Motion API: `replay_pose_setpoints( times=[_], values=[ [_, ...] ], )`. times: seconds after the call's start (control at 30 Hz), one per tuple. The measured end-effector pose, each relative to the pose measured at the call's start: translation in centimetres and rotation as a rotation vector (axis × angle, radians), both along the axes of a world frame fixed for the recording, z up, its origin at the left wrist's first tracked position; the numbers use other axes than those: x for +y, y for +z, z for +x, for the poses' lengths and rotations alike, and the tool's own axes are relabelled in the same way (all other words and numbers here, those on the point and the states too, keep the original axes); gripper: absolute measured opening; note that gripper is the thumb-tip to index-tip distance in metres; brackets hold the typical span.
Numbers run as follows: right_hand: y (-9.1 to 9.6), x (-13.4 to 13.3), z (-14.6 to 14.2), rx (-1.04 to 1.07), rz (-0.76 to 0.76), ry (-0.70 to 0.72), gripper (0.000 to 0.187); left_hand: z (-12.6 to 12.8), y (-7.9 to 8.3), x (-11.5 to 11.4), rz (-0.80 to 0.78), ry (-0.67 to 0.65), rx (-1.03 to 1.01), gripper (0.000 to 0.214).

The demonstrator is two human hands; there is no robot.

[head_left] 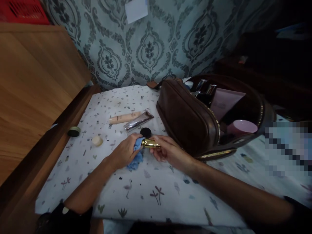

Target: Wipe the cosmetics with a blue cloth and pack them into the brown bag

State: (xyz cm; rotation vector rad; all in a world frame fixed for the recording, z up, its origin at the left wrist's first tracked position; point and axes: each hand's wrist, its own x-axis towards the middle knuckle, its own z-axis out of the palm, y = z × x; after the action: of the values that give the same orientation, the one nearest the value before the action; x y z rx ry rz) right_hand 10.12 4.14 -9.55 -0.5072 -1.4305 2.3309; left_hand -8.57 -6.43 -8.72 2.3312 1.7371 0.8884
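Left hand is pinching a blue cloth against the gold tube I've got gripped in the right hand, open brown bag nearby.

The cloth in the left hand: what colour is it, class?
The cloth is blue, as the head view shows.

1. Looks from the wearer's head, above and on the near side of the brown bag.
2. Faces forward and down, toward the patterned backdrop behind the bag.
3. Sits close (near enough to see inside the bag), centring on left hand and right hand at the bag's near left.
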Motion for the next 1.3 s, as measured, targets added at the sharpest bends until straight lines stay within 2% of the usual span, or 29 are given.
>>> replay_pose_setpoints(
  times=[0.07,0.17,0.33,0.43,0.57,0.67,0.8,0.97,1.07,1.17,1.23,1.3],
  values=[
    [0.0,0.0,0.1,-0.011,0.003,0.019,0.052,0.0,0.1,-0.1,-0.057,0.05,0.017,0.027],
    [-0.2,0.0,0.2,-0.02,0.068,0.014,0.049,0.0,0.6,-0.1,-0.121,0.112,-0.009,0.03],
    [-0.1,-0.2,0.5,-0.008,0.341,0.0,0.038,0.5,1.1,0.1,-0.268,0.186,-0.316,0.041],
    [-0.4,-0.5,0.5,0.022,0.489,-0.071,0.031,0.9,1.0,0.2,-0.311,0.272,-0.5,0.052],
    [-1.1,-0.9,0.5,-0.067,0.702,-0.126,0.031,1.1,0.7,0.3,-0.317,0.404,-0.58,0.059],
    [-1.0,-1.0,0.7,-0.102,0.773,-0.153,0.025,1.2,0.8,0.3,-0.321,0.363,-0.624,0.057],
    [-0.2,-0.9,1.0,-0.144,0.791,-0.128,0.027,1.4,1.1,0.3,-0.244,0.256,-0.621,0.049],
    [0.7,-0.7,1.0,-0.252,0.824,-0.035,0.053,1.5,1.4,0.0,-0.191,0.213,-0.599,0.038],
    [0.7,-0.6,0.9,-0.246,0.745,0.009,0.058,1.6,1.7,-0.2,-0.177,0.232,-0.62,0.034],
    [0.6,-0.8,1.0,-0.174,0.653,0.0,0.048,1.7,2.1,-0.3,-0.172,0.254,-0.652,0.032],
    [0.5,-0.9,0.9,-0.14,0.546,0.002,0.041,1.7,2.3,-0.2,-0.171,0.263,-0.669,0.034],
    [0.6,-1.1,0.9,-0.121,0.427,0.025,0.043,1.7,2.4,-0.2,-0.18,0.27,-0.691,0.037]
  ],
)
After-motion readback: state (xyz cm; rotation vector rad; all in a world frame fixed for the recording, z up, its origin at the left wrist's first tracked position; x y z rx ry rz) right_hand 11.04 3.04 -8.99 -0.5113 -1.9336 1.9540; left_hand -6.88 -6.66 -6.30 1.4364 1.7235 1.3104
